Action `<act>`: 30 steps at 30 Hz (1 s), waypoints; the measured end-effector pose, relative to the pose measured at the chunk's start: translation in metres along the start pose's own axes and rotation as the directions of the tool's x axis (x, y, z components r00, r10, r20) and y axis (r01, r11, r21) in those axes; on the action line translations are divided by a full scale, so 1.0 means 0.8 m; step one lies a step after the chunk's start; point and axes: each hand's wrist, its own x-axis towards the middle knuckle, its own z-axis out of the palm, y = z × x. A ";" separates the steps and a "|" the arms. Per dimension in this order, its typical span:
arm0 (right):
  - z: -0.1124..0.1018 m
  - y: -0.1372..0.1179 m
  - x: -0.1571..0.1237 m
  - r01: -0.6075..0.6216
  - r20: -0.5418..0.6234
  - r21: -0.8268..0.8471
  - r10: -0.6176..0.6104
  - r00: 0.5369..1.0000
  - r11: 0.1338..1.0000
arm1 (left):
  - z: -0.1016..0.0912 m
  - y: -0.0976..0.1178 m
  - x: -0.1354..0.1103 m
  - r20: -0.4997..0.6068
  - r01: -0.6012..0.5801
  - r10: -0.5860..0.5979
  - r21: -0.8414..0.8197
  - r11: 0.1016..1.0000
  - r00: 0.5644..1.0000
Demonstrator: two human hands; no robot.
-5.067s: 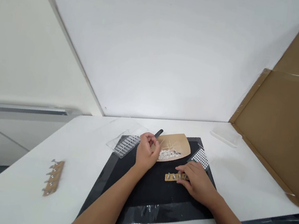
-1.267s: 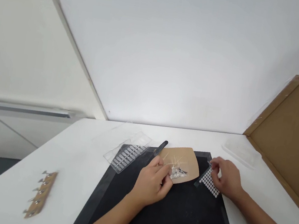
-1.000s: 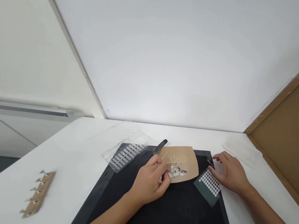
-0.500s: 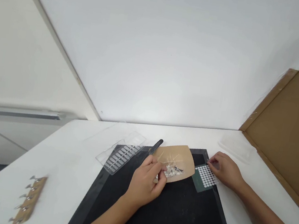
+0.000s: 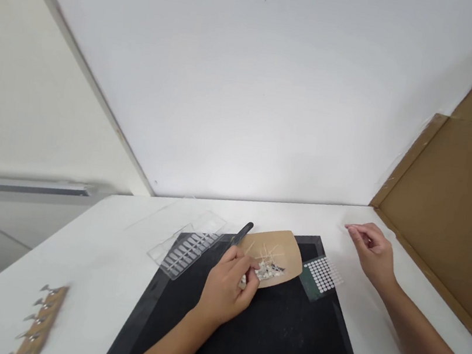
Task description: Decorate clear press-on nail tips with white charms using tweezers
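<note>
My left hand (image 5: 226, 285) rests on the black mat (image 5: 277, 343), its fingers pinched around a black tool (image 5: 242, 232) at the edge of a tan paper tray (image 5: 285, 246) that holds small white pieces and thin sticks. My right hand (image 5: 370, 253) hovers above the white table (image 5: 116, 265) to the right of the mat, fingers loosely spread and holding nothing. A dark green sheet of white dot stickers (image 5: 319, 275) lies on the mat between the tray and my right hand.
A clear plastic tray of nail tips (image 5: 187, 243) lies at the mat's far left corner. A wooden strip with metal clips (image 5: 37, 322) sits at the table's near left. A large cardboard sheet (image 5: 458, 204) leans at the right against the white wall.
My right hand let go of the dot sticker sheet and moved right and away from it. The sheet now lies flat on the mat. My left hand stayed by the tan tray.
</note>
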 end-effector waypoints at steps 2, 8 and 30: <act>-0.003 -0.007 0.000 -0.018 -0.072 0.087 0.024 0.997 0.996 | 0.001 -0.001 0.000 -0.002 0.007 -0.007 0.001 1.000 1.000; -0.004 -0.014 -0.009 -0.164 -0.020 0.290 0.177 0.984 0.943 | 0.000 -0.003 -0.002 -0.002 -0.009 0.009 -0.006 1.000 1.000; 0.036 -0.073 -0.065 -0.486 0.562 0.444 0.188 0.805 0.753 | -0.002 0.026 0.003 0.173 0.099 -0.052 -0.279 0.955 0.984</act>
